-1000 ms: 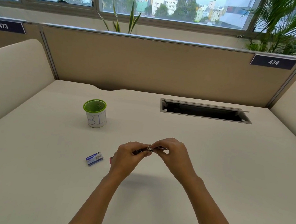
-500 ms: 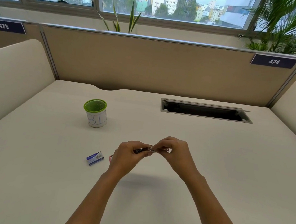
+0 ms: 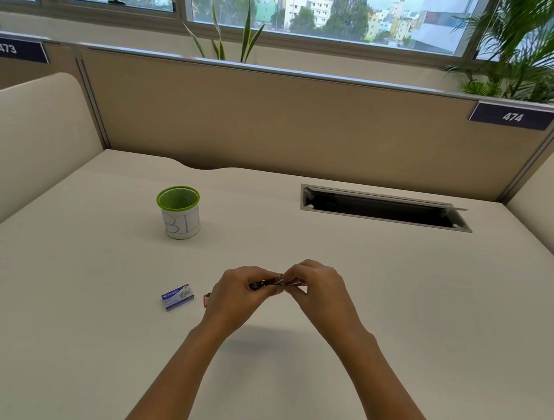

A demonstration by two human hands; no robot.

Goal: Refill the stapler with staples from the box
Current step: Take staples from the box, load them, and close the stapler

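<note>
A small dark stapler [image 3: 263,283] is held above the desk between both hands, its pink rear end [image 3: 206,299] peeking out below my left palm. My left hand [image 3: 238,294] grips its body. The fingertips of my right hand [image 3: 317,290] pinch the metal front end of the stapler, where a silvery part shows. I cannot tell whether a strip of staples is in those fingers. The blue and white staple box [image 3: 178,296] lies flat on the desk, just left of my left hand and apart from it.
A green-rimmed white mesh cup [image 3: 178,212] marked "BL" stands at the back left. An open cable slot [image 3: 384,209] is cut into the desk at the back right. Beige partitions [image 3: 277,122] wall the desk on three sides.
Both hands stay together at the stapler; the right fingers have shifted slightly at its front end. The box and cup have not moved.
</note>
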